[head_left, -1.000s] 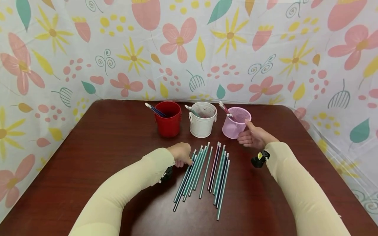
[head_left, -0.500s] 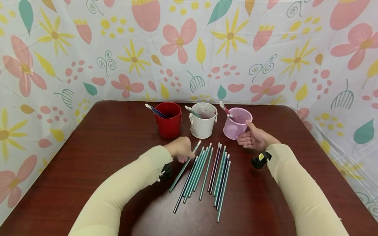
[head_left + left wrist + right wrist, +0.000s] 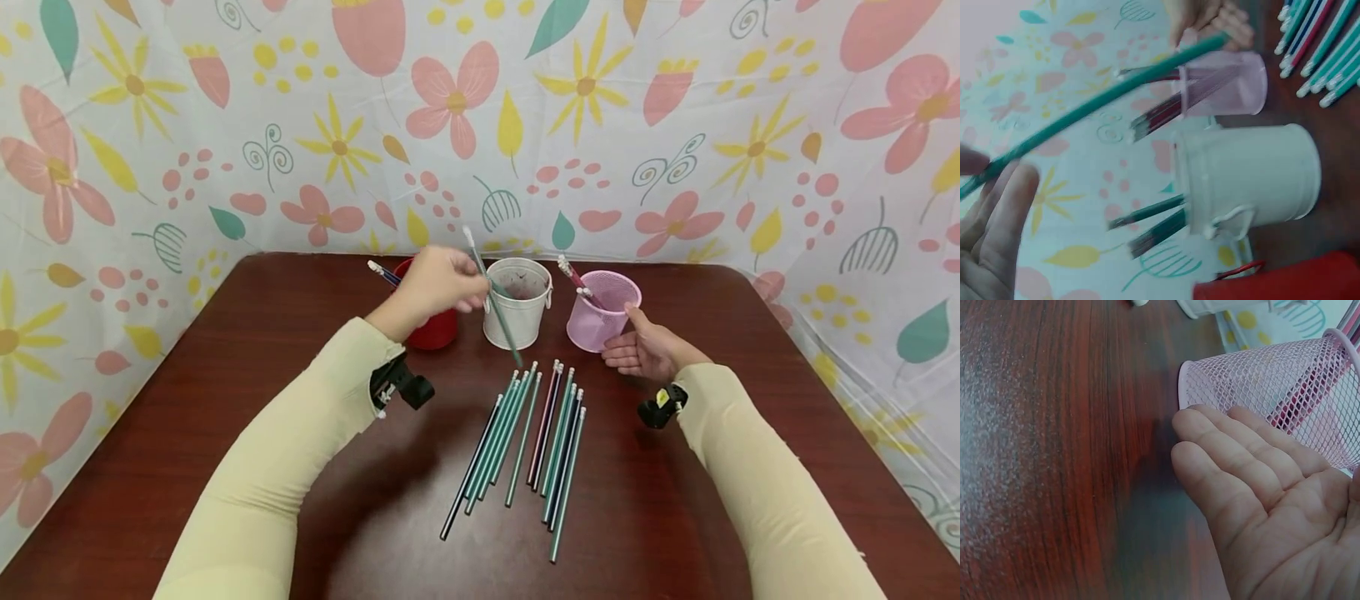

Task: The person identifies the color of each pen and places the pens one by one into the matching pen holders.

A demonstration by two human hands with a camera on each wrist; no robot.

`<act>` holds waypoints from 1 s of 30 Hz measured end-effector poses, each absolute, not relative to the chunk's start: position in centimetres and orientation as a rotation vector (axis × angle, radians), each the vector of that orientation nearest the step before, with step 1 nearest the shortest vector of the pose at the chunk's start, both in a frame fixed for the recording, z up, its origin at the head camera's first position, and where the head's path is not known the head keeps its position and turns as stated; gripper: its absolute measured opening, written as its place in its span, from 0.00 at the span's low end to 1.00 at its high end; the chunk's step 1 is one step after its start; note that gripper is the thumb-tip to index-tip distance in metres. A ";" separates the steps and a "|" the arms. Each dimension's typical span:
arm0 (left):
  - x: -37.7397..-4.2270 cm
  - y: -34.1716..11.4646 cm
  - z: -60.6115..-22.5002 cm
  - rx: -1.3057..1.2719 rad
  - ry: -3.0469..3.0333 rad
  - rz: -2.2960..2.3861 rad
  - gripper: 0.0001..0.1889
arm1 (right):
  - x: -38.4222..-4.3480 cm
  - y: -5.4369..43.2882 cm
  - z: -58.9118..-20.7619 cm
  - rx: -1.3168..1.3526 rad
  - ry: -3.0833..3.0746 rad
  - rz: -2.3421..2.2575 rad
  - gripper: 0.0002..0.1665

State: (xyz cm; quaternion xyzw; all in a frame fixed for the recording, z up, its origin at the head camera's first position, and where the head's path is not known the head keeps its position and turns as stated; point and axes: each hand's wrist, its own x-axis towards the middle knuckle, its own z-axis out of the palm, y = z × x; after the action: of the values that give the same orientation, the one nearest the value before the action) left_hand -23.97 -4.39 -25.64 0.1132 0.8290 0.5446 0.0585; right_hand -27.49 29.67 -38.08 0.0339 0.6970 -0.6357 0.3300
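Observation:
My left hand [image 3: 441, 285] pinches a green pencil [image 3: 505, 323] in the air, in front of the white bucket [image 3: 531, 323]. The pencil tilts, its white eraser end up and its other end down toward the table. In the left wrist view, thumb and fingers grip this pencil [image 3: 1097, 105] near one end. My right hand [image 3: 648, 350] is beside the pink mesh pencil cup [image 3: 588, 332], thumb at its rim. Its fingers [image 3: 1229, 450] extend along the cup's side in the right wrist view. Red pencils [image 3: 572, 273] lean in that cup; green pencils [image 3: 1154, 228] stand in the white bucket.
A red bucket [image 3: 435, 333] with dark blue pencils [image 3: 384, 272] stands left of the white one, partly behind my left hand. Several green, blue and red pencils [image 3: 517, 442] lie in two groups on the brown table [image 3: 300, 333]. A flowered cloth [image 3: 465, 192] hangs behind.
My left hand has picked one green pencil off the left end of the row and raised it toward the white bucket, swinging its eraser end upward. The right hand stays at the pink cup.

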 end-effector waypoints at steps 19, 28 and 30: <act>-28.0 -2.2 -22.8 0.020 2.797 1.627 0.07 | -27.5 29.5 -37.5 0.127 1.917 -1.587 0.58; -27.7 -1.8 -25.9 0.110 2.897 1.496 0.09 | -27.5 29.4 -37.2 0.121 1.936 -1.570 0.58; -27.5 -1.7 -26.5 0.128 2.924 1.465 0.08 | -27.5 29.5 -37.1 0.123 1.935 -1.570 0.58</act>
State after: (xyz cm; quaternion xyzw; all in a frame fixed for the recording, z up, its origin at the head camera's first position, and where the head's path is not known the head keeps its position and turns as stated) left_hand -27.55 -1.68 -26.50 0.0389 0.8915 0.4466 -0.0656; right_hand -27.51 29.48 -37.12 0.0468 0.7354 -0.5967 0.3177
